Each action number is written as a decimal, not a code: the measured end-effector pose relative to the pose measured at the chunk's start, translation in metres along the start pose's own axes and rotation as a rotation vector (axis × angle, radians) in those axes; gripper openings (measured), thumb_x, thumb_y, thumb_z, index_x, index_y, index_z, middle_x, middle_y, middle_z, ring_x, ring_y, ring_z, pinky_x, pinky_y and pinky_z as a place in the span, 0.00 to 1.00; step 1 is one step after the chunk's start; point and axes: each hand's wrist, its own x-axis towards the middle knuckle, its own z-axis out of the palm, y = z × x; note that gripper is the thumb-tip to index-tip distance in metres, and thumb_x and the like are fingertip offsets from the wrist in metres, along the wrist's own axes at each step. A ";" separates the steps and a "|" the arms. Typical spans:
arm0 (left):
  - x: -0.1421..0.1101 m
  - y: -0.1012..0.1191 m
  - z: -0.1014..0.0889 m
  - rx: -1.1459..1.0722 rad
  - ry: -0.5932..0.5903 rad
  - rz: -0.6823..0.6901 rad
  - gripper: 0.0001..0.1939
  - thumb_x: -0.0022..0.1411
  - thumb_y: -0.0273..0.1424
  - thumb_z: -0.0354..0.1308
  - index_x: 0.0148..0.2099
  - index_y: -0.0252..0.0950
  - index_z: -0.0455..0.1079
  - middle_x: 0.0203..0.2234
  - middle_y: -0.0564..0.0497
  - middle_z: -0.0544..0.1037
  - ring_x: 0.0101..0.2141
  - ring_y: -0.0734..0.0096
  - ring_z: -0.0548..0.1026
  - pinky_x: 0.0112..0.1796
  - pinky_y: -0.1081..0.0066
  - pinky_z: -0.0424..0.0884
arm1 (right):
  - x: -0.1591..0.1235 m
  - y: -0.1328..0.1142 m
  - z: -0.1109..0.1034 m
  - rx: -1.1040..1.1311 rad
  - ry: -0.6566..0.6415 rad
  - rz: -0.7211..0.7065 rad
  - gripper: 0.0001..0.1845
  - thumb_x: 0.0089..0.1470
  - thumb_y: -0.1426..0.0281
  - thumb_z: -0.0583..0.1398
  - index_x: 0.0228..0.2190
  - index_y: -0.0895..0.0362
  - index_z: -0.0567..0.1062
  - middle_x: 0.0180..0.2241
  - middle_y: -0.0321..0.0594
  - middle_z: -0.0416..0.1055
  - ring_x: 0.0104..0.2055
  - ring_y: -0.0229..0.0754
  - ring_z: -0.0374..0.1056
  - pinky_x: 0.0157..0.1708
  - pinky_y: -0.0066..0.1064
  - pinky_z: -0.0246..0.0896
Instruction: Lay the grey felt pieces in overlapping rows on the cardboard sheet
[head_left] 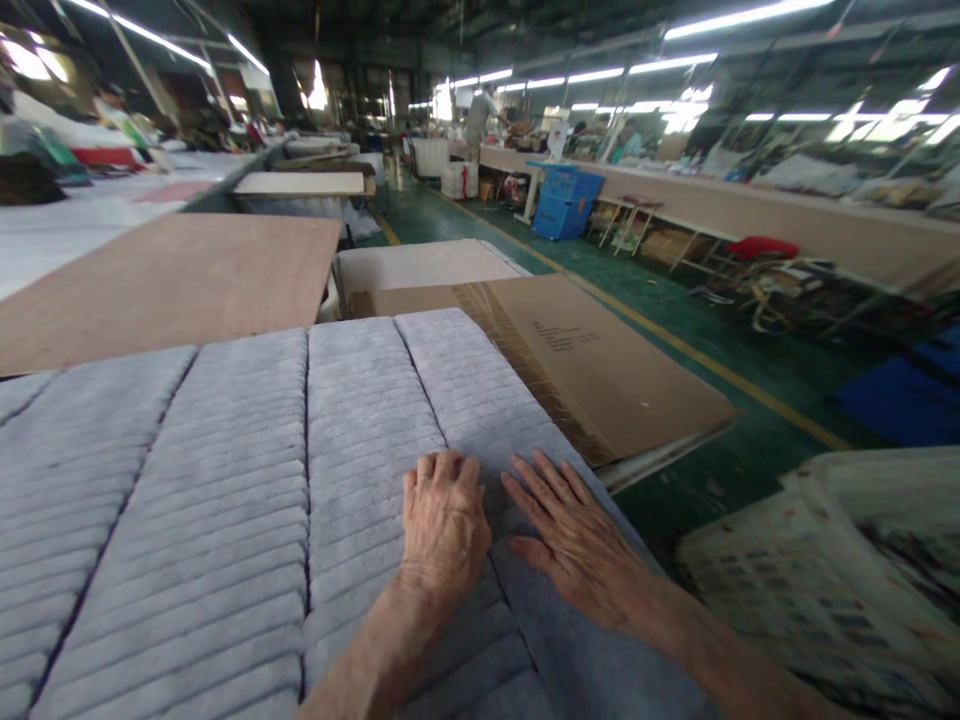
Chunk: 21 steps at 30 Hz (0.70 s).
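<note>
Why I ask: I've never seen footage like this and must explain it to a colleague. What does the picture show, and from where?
There's no machine: it's a person working bare-handed, seen by a camera worn on their head, looking forward and down. The left hand, fingers curled, is on the grey cloth; whether it grips any is hidden. The right hand lies on it too, fingers spread, holding nothing visible. The cloth is ribbed, with dark lines dividing it. Beyond it lies cardboard; a white basket is at right.
</note>
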 end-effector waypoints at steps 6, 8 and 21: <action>0.008 0.002 0.002 -0.028 0.011 -0.048 0.10 0.54 0.26 0.53 0.40 0.39 0.70 0.41 0.49 0.71 0.44 0.60 0.64 0.42 0.61 0.60 | 0.000 -0.004 -0.005 0.046 -0.037 0.022 0.30 0.61 0.55 0.46 0.59 0.59 0.53 0.62 0.45 0.42 0.63 0.54 0.33 0.57 0.55 0.44; 0.013 0.003 0.000 -0.034 -0.005 -0.096 0.09 0.52 0.26 0.55 0.38 0.38 0.69 0.41 0.48 0.70 0.44 0.59 0.64 0.41 0.61 0.60 | 0.001 -0.003 -0.006 0.074 -0.027 0.025 0.30 0.61 0.55 0.46 0.58 0.59 0.56 0.61 0.45 0.45 0.63 0.55 0.37 0.57 0.55 0.45; 0.012 0.001 -0.001 -0.030 0.001 -0.130 0.09 0.51 0.28 0.57 0.38 0.38 0.67 0.41 0.48 0.69 0.43 0.59 0.63 0.40 0.62 0.59 | 0.015 0.072 -0.010 0.343 0.155 0.296 0.12 0.45 0.70 0.61 0.36 0.56 0.73 0.37 0.42 0.71 0.42 0.46 0.64 0.42 0.38 0.60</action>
